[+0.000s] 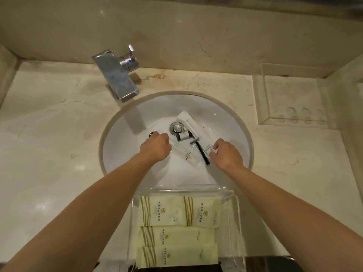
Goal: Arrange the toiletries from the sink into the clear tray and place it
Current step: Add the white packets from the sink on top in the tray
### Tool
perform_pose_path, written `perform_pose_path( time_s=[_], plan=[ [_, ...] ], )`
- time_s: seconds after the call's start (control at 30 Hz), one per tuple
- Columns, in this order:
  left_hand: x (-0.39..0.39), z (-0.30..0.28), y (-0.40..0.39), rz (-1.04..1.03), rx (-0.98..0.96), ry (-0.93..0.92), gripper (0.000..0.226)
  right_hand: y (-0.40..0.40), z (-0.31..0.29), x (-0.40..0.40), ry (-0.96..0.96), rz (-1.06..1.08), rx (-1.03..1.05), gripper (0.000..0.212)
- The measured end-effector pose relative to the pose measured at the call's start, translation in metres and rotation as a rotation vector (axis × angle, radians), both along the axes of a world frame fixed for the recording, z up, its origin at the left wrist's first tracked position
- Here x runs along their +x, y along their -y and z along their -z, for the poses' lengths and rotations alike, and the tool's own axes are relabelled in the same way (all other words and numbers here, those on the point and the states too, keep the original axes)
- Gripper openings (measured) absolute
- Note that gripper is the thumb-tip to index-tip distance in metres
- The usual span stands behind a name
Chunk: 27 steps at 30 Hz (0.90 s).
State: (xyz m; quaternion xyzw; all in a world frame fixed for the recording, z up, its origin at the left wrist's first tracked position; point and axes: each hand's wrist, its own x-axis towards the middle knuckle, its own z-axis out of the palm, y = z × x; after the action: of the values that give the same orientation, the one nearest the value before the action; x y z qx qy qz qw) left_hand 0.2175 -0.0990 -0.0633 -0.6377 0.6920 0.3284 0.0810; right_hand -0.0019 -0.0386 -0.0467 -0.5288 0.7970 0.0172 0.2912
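A beige marble tabletop (pixel 49 118) holds a round white sink (pixel 231 122) set into it, with a chrome faucet (pixel 117 77) behind. A clear tray (pixel 233 211) rests at its front edge; another clear tray (pixel 290 99) sits far right.

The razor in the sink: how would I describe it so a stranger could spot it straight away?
Look into the round white sink, just right of the metal drain, between the two hands. The razor lies slanted there on the clear sachets. It is the only thin black stick with a grey head, whereas its neighbours are pale packets and one small dark bottle.
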Motion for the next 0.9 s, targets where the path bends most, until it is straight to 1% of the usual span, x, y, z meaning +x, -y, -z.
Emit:
perform_pose_path(
  time_s=[0.07, 0.17, 0.27, 0.37, 0.47, 0.53, 0.63, 0.73, 0.83, 0.9],
  plan=[
    [-0.007, 0.008, 0.003, 0.019, -0.005, 0.001, 0.020, 0.006, 0.007, -0.001, -0.005, -0.012, -0.005, 0.031],
    [-0.020, 0.019, 0.005, 0.120, -0.022, 0.030, 0.032, 0.014, 0.019, -0.004, -0.053, -0.037, 0.017, 0.038],
    [-0.027, 0.036, 0.008, 0.232, 0.010, 0.038, 0.036, 0.023, 0.035, -0.003, -0.113, -0.107, 0.051, 0.032],
    [-0.029, 0.047, 0.012, 0.221, 0.038, 0.082, 0.038, 0.026, 0.048, 0.001, -0.183, -0.157, 0.045, 0.023],
    [-0.033, 0.050, 0.016, 0.250, -0.010, 0.161, 0.036, 0.029, 0.057, 0.002, -0.262, -0.164, 0.084, 0.021],
    [-0.035, 0.051, 0.017, 0.271, -0.031, 0.193, 0.035, 0.031, 0.063, 0.003, -0.275, -0.141, 0.094, 0.021],
    [-0.035, 0.054, 0.019, 0.276, -0.044, 0.191, 0.028, 0.034, 0.066, 0.001, -0.262, -0.118, 0.093, 0.017],
    [-0.034, 0.050, 0.020, 0.298, -0.111, 0.168, 0.022, 0.034, 0.062, -0.003, -0.242, -0.114, 0.025, 0.019],
    [-0.032, 0.041, 0.021, 0.341, -0.256, 0.195, 0.025, 0.034, 0.053, -0.008, -0.108, -0.016, -0.036, 0.019],
    [-0.030, 0.032, 0.024, 0.332, -0.295, 0.179, 0.024, 0.033, 0.041, -0.012, -0.006, 0.074, -0.067, 0.018]
  ],
)
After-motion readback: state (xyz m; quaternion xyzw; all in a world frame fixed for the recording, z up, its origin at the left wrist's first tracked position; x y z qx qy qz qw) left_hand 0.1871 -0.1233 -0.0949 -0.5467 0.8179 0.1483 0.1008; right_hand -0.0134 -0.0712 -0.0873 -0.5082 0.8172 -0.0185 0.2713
